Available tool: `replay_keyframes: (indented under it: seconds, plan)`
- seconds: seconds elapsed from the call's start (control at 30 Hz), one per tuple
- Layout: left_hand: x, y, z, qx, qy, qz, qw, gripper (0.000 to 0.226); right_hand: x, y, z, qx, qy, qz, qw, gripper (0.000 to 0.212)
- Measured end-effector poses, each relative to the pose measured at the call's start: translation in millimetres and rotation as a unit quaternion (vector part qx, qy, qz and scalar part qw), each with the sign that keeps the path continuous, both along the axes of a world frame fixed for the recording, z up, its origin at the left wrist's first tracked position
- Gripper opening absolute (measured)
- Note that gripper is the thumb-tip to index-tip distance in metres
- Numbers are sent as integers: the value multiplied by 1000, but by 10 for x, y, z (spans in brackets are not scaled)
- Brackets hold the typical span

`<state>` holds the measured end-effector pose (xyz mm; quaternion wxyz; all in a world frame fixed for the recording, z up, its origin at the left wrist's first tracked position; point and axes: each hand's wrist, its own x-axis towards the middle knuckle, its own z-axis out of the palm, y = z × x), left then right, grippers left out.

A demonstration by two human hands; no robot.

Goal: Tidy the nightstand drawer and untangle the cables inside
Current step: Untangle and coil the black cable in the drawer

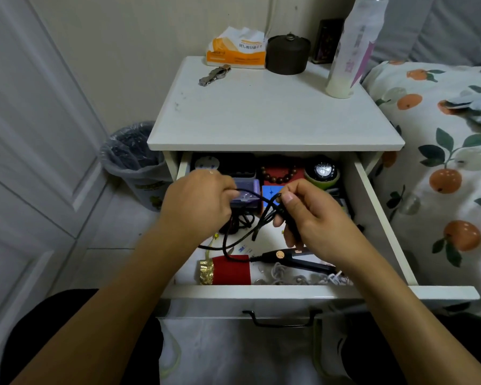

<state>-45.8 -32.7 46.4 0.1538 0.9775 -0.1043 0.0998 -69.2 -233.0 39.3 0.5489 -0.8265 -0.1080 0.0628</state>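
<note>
While held above open drawer, black cable loops thin and tangled, left hand and right hand both pinching it. Below: red pouch, black hair iron, white cable knot. Behind: purple box, bead bracelet, watch.

Beige wall behind, white panelled door at left. Pale tiled floor, plastic-lined waste bin in the corner. Bed at right with orange-print cover, grey headboard. Dim, even light.
</note>
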Motion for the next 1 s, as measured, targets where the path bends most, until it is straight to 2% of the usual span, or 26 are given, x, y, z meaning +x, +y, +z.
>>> replay_keyframes:
  seconds: [0.07, 0.2, 0.3, 0.4, 0.53, 0.67, 0.73, 0.83, 0.9, 0.97, 1.0]
  plan:
    - [-19, -32, -4, 29, 51, 6, 998, 25, 0, 36, -20, -17, 4, 8, 1000, 18]
    - [-98, -129, 33, -21, 46, -155, 987, 28, -34, 49, -46, -18, 19, 12, 1000, 18]
    - [-74, -98, 33, -65, -8, -175, 982, 22, -20, 28, -12, 100, 87, 6, 991, 22]
    - [-81, -96, -16, -154, -36, -176, 972, 21, 20, -3, 39, 221, 173, 16, 960, 23]
    - [-86, -163, -81, -226, -79, -157, 958, 22, 79, -39, 69, 296, 245, 34, 922, 17]
    - [-112, -209, -80, -263, -103, -172, 944, 22, 71, -80, 104, 334, 240, 91, 907, 16]
    - [-115, -217, -68, -282, -100, -176, 938, 21, 61, -84, 88, 317, 205, 98, 921, 14]
    - [-116, -214, -53, -253, -133, -174, 942, 19, 53, -89, 57, 165, 98, 62, 979, 24]
    - [-118, -212, -58, -245, -137, -169, 945, 20, 56, -101, 52, 110, 62, 50, 991, 28]
    - [-134, -238, -72, -276, -95, -166, 942, 21, 51, -90, 55, 137, 72, 64, 986, 34]
    - [-141, -256, -78, -301, -68, -165, 937, 21, 50, -66, 55, 180, 94, 71, 977, 38]
